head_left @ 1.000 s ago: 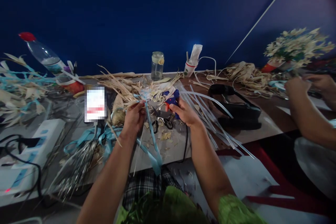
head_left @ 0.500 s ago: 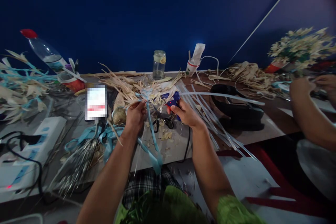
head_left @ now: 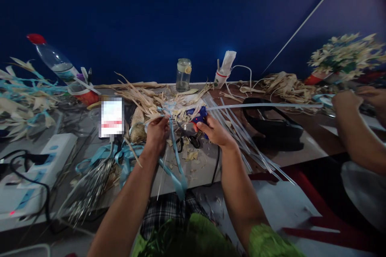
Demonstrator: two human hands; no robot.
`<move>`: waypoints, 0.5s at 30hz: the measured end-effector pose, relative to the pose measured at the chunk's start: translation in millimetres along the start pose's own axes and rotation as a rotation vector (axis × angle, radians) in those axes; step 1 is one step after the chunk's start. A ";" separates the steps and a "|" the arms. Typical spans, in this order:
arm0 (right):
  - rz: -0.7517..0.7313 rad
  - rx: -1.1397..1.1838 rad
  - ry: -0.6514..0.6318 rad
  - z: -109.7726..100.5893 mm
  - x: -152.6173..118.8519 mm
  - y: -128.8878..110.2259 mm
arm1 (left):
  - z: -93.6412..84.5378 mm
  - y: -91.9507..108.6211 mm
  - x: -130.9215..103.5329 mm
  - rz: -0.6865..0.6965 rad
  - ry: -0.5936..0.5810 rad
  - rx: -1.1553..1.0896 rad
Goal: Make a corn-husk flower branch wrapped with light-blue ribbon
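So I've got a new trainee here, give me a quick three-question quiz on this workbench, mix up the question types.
1. What does the right hand hold?
A) a clear jar
B) a blue glue gun
C) a power strip

2. Fill in the blank: the ribbon hanging beside the left hand is light ____.

3. True or false: black-handled scissors lie on the table between the two hands.

Key: 1. B; 2. blue; 3. true
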State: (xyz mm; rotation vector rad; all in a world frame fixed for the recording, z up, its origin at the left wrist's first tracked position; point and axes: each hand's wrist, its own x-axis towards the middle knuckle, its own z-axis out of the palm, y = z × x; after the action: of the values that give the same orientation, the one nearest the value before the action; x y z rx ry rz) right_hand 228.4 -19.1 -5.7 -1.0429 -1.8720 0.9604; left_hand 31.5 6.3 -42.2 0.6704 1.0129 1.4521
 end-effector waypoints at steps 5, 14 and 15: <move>0.027 0.041 0.028 1.2 1.2 1.4 | -0.7 -1.5 0.5 0.032 -0.002 0.030; 0.070 0.119 0.007 -2.9 -1.7 -4.6 | -1.8 -1.4 1.9 0.046 0.041 0.055; 0.079 0.142 0.018 -3.1 -2.0 -4.9 | -2.7 -2.2 2.6 0.048 0.034 0.058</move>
State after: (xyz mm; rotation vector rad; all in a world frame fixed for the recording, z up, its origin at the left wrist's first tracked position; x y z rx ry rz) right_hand 230.3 -22.0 -0.7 -1.0427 -1.7318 1.1092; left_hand 29.8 8.2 -45.7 0.7176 1.0751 1.4852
